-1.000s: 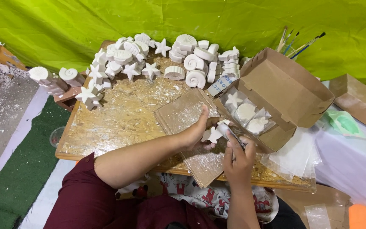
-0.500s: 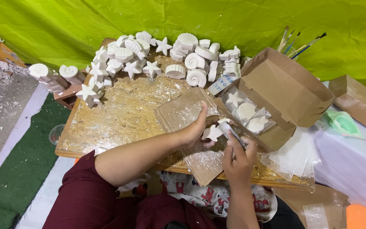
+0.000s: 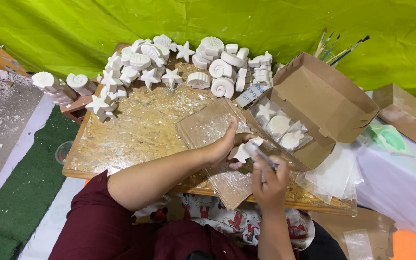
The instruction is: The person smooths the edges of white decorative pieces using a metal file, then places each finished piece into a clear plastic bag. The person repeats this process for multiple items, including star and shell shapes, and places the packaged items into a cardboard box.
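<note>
Green cloth backs a board-topped table (image 3: 121,144) crowded with white plaster shells and stars (image 3: 169,62). Left hand (image 3: 225,144), forearm stretched across the board, thumb raised, fingers closed around a white plaster star (image 3: 241,153) beside an open cardboard box (image 3: 323,101). Right hand (image 3: 268,180), wrist bent upward, pinches a thin scraping tool (image 3: 260,155) with its tip at the star.
</note>
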